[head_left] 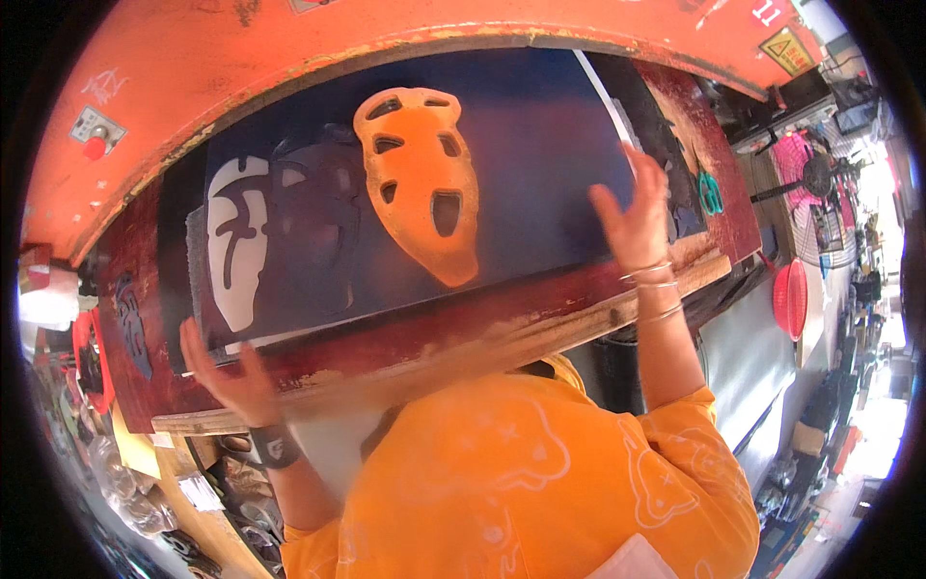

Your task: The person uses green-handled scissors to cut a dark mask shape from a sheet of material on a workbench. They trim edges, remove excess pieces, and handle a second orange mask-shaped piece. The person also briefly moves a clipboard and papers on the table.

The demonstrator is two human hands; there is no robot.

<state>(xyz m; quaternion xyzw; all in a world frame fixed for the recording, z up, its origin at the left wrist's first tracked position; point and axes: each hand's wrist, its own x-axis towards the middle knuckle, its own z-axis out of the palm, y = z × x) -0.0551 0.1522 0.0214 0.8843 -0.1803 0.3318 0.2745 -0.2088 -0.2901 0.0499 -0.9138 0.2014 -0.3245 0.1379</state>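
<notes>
A dark blue sheet (540, 174) lies on the dark red board in front of me. An orange cutting die (417, 159), long, tapering and pierced by several openings, rests on the sheet near its middle. To its left, a sole-like white shape (236, 253) with dark curved lines shows in the sheet, and a fainter dark outline lies between them. My left hand (231, 381) is at the sheet's near left corner, fingers spread and holding nothing. Over the sheet's right edge my right hand (639, 217) is raised, fingers apart, nothing in it. Whether either hand touches the sheet I cannot tell.
An orange machine body (318, 39) with a red button (94, 148) arches over the board's far side. A worn wooden edge (540, 333) runs along the near side. Teal-handled scissors (710, 193) lie right; a dark cut piece (132, 323) lies left. A pink basket (790, 299) stands beyond.
</notes>
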